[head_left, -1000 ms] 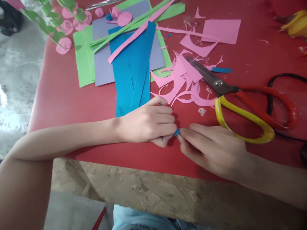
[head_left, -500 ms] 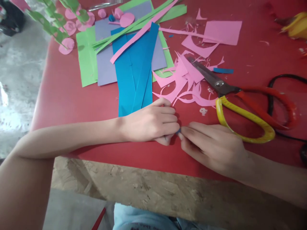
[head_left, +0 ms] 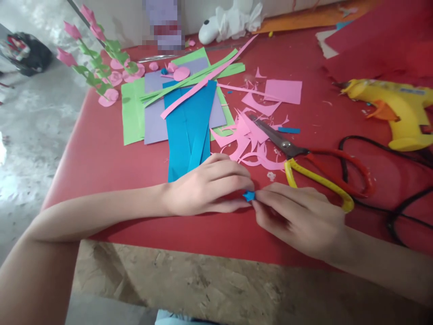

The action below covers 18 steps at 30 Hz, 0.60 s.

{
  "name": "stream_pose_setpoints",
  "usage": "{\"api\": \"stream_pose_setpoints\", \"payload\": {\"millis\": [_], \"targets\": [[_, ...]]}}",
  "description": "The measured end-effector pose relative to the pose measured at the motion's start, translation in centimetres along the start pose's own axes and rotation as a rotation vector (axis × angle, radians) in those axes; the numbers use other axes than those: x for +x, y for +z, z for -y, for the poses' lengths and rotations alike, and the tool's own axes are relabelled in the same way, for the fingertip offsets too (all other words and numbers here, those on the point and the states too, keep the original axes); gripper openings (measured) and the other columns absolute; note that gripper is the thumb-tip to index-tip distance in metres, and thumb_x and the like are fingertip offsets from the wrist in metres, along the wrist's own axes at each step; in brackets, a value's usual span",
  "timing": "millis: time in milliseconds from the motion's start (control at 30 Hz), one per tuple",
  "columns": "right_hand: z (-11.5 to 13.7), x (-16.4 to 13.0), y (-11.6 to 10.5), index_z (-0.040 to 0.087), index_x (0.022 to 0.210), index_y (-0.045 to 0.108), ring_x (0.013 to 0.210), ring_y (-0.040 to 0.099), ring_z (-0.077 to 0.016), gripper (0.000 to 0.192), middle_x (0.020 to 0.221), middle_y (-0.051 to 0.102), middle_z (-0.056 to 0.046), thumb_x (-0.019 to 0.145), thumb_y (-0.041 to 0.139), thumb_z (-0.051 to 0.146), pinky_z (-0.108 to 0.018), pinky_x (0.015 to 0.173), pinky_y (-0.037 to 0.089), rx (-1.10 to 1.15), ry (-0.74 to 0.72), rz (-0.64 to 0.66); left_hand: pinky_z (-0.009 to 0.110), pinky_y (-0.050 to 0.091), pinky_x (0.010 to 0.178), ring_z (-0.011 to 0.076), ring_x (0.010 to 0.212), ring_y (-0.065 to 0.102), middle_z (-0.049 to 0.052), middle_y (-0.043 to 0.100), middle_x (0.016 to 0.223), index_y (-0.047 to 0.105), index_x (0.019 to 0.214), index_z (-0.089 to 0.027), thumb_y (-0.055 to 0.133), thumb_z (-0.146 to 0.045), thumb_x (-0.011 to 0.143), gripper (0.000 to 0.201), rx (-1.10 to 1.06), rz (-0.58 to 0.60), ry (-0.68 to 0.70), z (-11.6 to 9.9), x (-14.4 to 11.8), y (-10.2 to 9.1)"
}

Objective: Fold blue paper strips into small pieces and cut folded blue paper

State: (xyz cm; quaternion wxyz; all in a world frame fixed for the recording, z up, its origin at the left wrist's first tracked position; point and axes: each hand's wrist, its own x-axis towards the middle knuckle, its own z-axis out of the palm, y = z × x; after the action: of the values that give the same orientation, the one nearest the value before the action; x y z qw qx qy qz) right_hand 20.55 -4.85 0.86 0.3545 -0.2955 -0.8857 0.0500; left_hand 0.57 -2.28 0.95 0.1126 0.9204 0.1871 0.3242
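A small blue paper star (head_left: 249,196) sits between my two hands, just above the red tabletop. My right hand (head_left: 301,219) pinches the star's right side between thumb and fingertips. My left hand (head_left: 209,187) has its thumb and fingers apart around the star's left side; whether they touch it I cannot tell. Blue paper strips (head_left: 186,131) lie under and beyond my left wrist. Beyond my right hand rest scissors (head_left: 287,145) with one red and one yellow handle, their blades on pink paper scraps (head_left: 248,131).
Green sheets (head_left: 132,113), a purple sheet (head_left: 154,119) and a pink strip (head_left: 209,77) are stacked behind. Pink paper flowers (head_left: 72,31) stand at the back left. A yellow glue gun (head_left: 389,97) lies at right, with a black cord (head_left: 392,216) near the scissors.
My left fingers have spread from a closed grip, so the blue star now shows. The view has tilted up, bringing in the glue gun and the table's back edge.
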Motion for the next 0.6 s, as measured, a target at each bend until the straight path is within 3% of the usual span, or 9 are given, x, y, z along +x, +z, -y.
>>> {"api": "stream_pose_setpoints", "payload": {"millis": [200,300,600], "targets": [[0.5,1.3,-0.7,0.017,0.069,0.058,0.045,0.049,-0.0052,0.010,0.055,0.055,0.004,0.078,0.056,0.019,-0.015,0.040,0.041,0.676,0.533,0.166,0.030,0.045,0.081,0.0104,0.083,0.062,0.004,0.068,0.089,0.053,0.094,-0.017,0.055,-0.027,0.086,0.013,0.038,-0.030,-0.025,0.0,0.3,-0.4],[0.5,1.6,-0.8,0.016,0.062,0.058,0.042,0.044,-0.0046,0.015,0.050,0.050,0.005,0.075,0.059,0.023,-0.015,0.035,0.035,0.868,0.757,0.214,0.030,0.044,0.079,0.0098,0.082,0.062,0.002,0.069,0.088,0.055,0.093,-0.017,0.056,-0.030,0.085,0.015,0.082,-0.035,-0.022,0.1,0.3,-0.3],[0.3,1.5,-0.2,0.016,0.069,0.065,0.034,0.037,-0.0036,0.009,0.046,0.050,0.005,0.070,0.062,0.024,-0.016,0.028,0.026,0.940,0.884,0.186,0.034,0.043,0.085,0.0100,0.080,0.061,0.002,0.070,0.091,0.056,0.099,-0.019,0.055,-0.026,0.087,0.014,0.174,0.024,0.031,0.0,0.7,-1.0]]}}
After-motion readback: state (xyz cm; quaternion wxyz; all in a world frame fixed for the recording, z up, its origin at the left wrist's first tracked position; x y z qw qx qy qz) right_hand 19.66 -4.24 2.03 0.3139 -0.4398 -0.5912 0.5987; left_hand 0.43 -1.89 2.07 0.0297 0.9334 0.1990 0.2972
